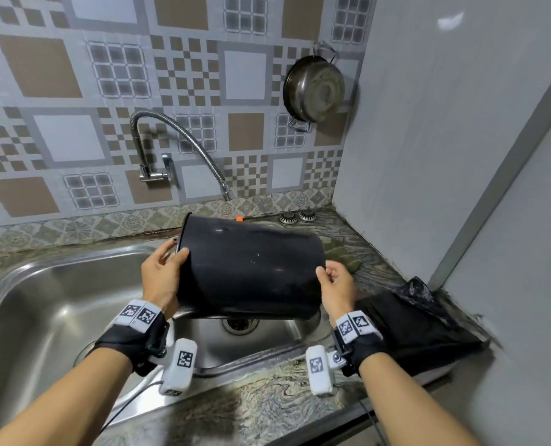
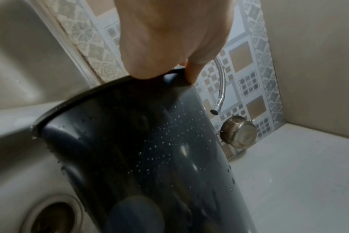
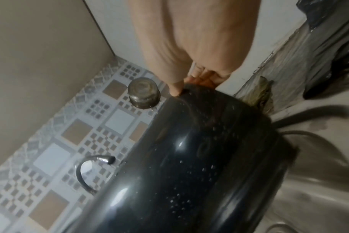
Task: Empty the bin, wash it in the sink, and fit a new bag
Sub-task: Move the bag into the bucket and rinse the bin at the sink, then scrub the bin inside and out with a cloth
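Observation:
A black plastic bin (image 1: pixel 248 268) lies on its side in the air above the steel sink (image 1: pixel 58 300). Its open mouth faces left and its base faces right. Water drops dot its wall (image 2: pixel 165 141). My left hand (image 1: pixel 174 252) grips the rim, thumb on the outside and fingers hooked over the edge (image 2: pixel 189 74). At the other end my right hand (image 1: pixel 327 275) grips the edge of the base, thumb on the side wall (image 3: pixel 175 89). A black bag (image 1: pixel 412 329) lies flat on the counter at the right.
The flexible tap (image 1: pixel 227 194) hangs just behind the bin; no water shows at its spout. The drain (image 1: pixel 240 323) sits below the bin. A green cloth (image 1: pixel 345 255) lies behind the bin's base. A metal bowl (image 1: pixel 314 88) hangs on the tiled wall.

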A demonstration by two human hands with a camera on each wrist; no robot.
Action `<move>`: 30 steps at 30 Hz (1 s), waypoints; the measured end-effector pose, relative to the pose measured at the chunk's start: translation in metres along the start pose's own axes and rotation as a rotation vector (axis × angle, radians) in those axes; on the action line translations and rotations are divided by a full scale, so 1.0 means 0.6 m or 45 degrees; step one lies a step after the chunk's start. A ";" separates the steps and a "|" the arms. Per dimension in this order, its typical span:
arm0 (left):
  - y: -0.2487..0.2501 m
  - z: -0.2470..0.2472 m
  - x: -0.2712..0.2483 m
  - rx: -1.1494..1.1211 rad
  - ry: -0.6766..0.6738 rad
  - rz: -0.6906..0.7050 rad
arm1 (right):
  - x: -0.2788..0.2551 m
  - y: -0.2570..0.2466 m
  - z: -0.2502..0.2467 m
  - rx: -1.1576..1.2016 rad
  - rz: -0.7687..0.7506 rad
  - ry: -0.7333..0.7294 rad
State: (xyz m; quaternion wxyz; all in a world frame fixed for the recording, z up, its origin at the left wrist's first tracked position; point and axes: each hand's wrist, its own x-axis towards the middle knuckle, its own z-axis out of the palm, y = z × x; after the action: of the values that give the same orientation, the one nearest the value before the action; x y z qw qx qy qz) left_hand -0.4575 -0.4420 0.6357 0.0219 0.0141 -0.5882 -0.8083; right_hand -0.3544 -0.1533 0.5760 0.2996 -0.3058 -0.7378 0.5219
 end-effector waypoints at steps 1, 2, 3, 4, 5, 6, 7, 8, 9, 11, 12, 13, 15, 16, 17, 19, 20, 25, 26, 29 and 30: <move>-0.001 0.003 0.000 0.009 -0.004 0.031 | 0.009 0.013 0.003 -0.103 0.044 -0.075; -0.004 0.006 0.001 0.038 -0.010 0.067 | 0.018 0.026 0.006 -0.229 0.073 -0.165; -0.006 0.010 0.002 0.085 -0.020 0.109 | 0.027 0.033 0.009 -0.365 0.069 -0.273; -0.010 0.016 0.003 0.147 -0.030 0.139 | 0.037 0.041 0.012 -0.482 0.054 -0.387; -0.015 0.022 0.003 0.202 -0.032 0.167 | 0.049 0.045 0.013 -0.560 0.051 -0.466; -0.023 0.026 0.006 0.241 -0.030 0.182 | 0.067 0.049 0.014 -0.595 0.054 -0.503; -0.032 0.030 0.006 0.262 -0.018 0.188 | 0.086 0.053 0.014 -0.622 0.052 -0.497; -0.043 0.033 0.007 0.274 -0.005 0.189 | 0.109 0.056 0.015 -0.643 0.022 -0.471; -0.052 0.036 0.006 0.282 0.010 0.193 | 0.134 0.057 0.013 -0.681 -0.018 -0.460; -0.070 0.043 0.004 0.315 0.033 0.217 | 0.187 0.063 0.011 -0.796 -0.101 -0.487; -0.077 0.046 0.003 0.335 0.043 0.230 | 0.213 0.068 0.010 -0.880 -0.133 -0.506; -0.084 0.050 0.002 0.351 0.053 0.248 | 0.239 0.073 0.010 -0.977 -0.152 -0.530; -0.097 0.056 0.000 0.378 0.070 0.277 | 0.281 0.084 0.015 -1.170 -0.152 -0.594; -0.102 0.059 -0.001 0.395 0.077 0.284 | 0.298 0.093 0.019 -1.268 -0.143 -0.630; -0.105 0.063 -0.004 0.410 0.078 0.295 | 0.310 0.099 0.023 -1.352 -0.131 -0.661; -0.110 0.068 -0.009 0.451 0.092 0.326 | 0.328 0.117 0.035 -1.422 -0.091 -0.723; -0.111 0.070 -0.011 0.476 0.100 0.347 | 0.333 0.125 0.043 -1.424 -0.064 -0.743; -0.113 0.070 -0.027 0.582 0.089 0.428 | 0.328 0.141 0.079 -1.508 -0.008 -0.627; -0.113 0.069 -0.029 0.599 0.077 0.439 | 0.327 0.143 0.081 -1.502 -0.035 -0.615; -0.106 0.070 -0.036 0.596 0.042 0.422 | 0.316 0.148 0.076 -1.493 -0.187 -0.628; -0.106 0.070 -0.038 0.591 0.035 0.425 | 0.310 0.149 0.077 -1.505 -0.216 -0.637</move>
State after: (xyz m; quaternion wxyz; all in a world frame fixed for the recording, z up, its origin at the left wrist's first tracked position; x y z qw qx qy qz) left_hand -0.4378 -0.3814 0.5878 0.1586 -0.0674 -0.7513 -0.6371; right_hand -0.4950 -0.0141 0.5010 -0.0603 -0.2291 -0.9698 0.0576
